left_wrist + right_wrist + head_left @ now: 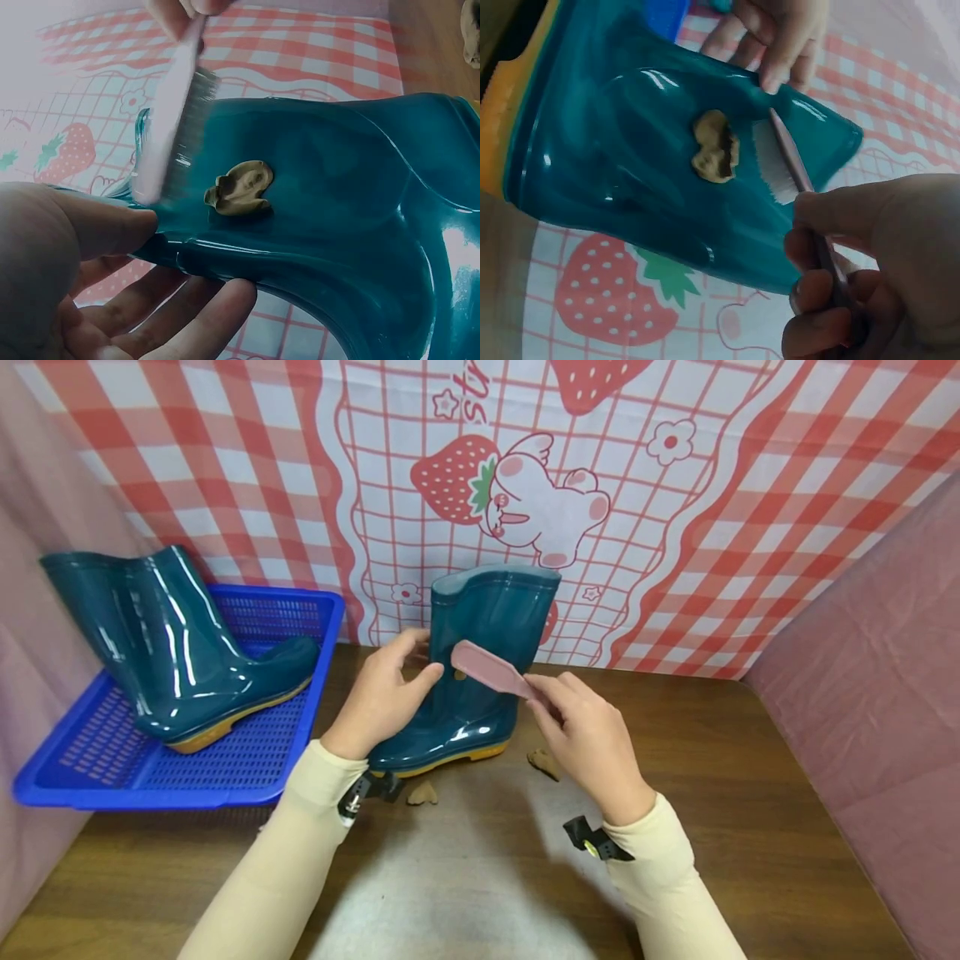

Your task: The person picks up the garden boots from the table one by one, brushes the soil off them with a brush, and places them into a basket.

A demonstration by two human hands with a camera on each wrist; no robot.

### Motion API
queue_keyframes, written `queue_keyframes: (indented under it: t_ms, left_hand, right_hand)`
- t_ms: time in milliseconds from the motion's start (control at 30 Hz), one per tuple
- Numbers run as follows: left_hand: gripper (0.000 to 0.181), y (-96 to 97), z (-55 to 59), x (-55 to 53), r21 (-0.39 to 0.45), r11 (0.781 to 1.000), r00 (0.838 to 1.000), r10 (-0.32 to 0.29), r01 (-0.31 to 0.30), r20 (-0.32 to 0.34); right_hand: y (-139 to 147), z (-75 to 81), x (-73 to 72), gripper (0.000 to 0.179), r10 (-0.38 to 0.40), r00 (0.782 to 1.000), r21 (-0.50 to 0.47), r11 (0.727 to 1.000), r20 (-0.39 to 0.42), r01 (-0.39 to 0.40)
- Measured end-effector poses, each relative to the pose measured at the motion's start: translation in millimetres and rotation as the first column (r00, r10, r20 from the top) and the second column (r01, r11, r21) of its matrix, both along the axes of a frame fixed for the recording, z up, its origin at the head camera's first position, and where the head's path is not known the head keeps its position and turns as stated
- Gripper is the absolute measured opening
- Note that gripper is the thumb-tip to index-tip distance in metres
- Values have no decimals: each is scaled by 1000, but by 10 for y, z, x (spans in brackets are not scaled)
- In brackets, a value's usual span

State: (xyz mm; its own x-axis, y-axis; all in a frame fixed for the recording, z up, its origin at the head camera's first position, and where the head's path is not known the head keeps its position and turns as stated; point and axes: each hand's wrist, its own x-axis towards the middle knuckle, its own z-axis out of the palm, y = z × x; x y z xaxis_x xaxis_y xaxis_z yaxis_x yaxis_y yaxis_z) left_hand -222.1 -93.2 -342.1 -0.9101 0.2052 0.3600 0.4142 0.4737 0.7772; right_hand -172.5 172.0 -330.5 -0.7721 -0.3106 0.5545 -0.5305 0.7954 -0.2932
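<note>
A dark teal rain boot stands upright on the table, its toe pointing left. My left hand holds the near edge of the shaft, thumb in front and fingers behind, as the left wrist view shows. The right hand grips a pink brush by its handle. White bristles face the shaft beside a brown lump of mud-like stuff stuck to the boot. In the head view the brush hides most of that lump.
To the left, a blue plastic basket holds a second teal boot with a yellowish sole. Two brown pieces, one left and one right, lie on the wooden table. A red-checked strawberry cloth hangs behind.
</note>
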Motion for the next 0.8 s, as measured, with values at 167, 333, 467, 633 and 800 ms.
queue_keyframes:
  t_ms: [167, 333, 467, 633, 800]
  left_hand:
    - [39, -4, 8, 2, -5, 1000, 1000, 12, -12, 14]
    - [39, 0, 16, -5, -9, 1000, 999, 29, -29, 18]
    - [39, 4, 17, -6, -5, 1000, 999, 30, -30, 20]
    - [38, 4, 24, 11, -11, 1000, 999, 19, -19, 31]
    - [40, 8, 21, 25, -20, 1000, 999, -18, 18, 36]
  right_hand:
    - [7, -9, -12, 29, -37, 997, 23, 999, 70, 36]
    - [62, 22, 4, 26, -77, 990, 34, 997, 121, 73]
    - [79, 42, 13, 22, -83, 994, 23, 996, 72, 81]
    - [58, 48, 10, 21, -69, 996, -46, 997, -55, 67]
    - [28, 9, -3, 28, -13, 998, -39, 999, -59, 11]
